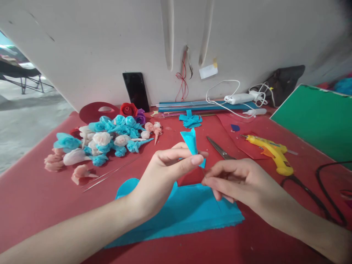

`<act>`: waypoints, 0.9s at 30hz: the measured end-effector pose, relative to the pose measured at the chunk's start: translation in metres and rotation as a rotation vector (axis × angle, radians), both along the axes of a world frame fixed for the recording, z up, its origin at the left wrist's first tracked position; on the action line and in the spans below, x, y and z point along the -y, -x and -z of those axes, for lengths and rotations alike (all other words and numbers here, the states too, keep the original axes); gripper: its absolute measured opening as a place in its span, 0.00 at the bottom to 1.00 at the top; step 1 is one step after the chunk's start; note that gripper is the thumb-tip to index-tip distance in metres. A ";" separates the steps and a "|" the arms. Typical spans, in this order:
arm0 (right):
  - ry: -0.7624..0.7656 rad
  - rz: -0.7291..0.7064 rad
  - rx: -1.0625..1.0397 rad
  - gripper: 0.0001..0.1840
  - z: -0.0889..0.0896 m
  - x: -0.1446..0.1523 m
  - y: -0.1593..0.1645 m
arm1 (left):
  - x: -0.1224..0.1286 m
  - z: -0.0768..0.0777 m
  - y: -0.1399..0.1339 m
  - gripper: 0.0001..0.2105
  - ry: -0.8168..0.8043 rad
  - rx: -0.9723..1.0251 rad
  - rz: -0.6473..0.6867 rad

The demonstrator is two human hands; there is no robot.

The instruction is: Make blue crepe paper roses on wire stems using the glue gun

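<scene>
The left hand (pixel 158 176) pinched a folded blue paper piece (pixel 189 140) between thumb and fingers, above the blue sheet (pixel 192 212) on the red table (pixel 35 209); the right hand (pixel 239 179) pinched a thin stem (pixel 203 171) just below. Any writing on the white wall label (pixel 208 71) was too blurred to read.

The left grip (pixel 161 170) hides part of the blue cone (pixel 189 139); toward five o'clock, the thin stem (pixel 202 171) is lost in the right grip (pixel 236 179), which covers the handles of the scissors (pixel 219 148). The left forearm (pixel 77 233) at eight o'clock and right forearm (pixel 299 225) at four run out of frame, like the green board (pixel 313 121) at three. Whether the white label (pixel 208 72) at one bears writing cannot be told.
</scene>
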State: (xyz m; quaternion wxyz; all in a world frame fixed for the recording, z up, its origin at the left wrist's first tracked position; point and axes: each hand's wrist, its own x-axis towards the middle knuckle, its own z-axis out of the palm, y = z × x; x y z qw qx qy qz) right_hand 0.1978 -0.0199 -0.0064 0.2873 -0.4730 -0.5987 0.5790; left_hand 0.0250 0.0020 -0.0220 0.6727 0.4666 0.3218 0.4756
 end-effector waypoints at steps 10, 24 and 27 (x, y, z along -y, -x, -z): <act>0.020 -0.039 -0.074 0.12 0.001 0.002 -0.001 | 0.002 0.004 -0.001 0.01 0.000 0.023 0.092; 0.082 -0.011 -0.165 0.14 0.007 0.000 -0.002 | 0.002 0.005 -0.003 0.01 0.041 -0.016 0.153; 0.087 -0.018 -0.188 0.12 0.008 -0.001 -0.002 | 0.000 0.003 -0.002 0.07 0.053 0.060 0.170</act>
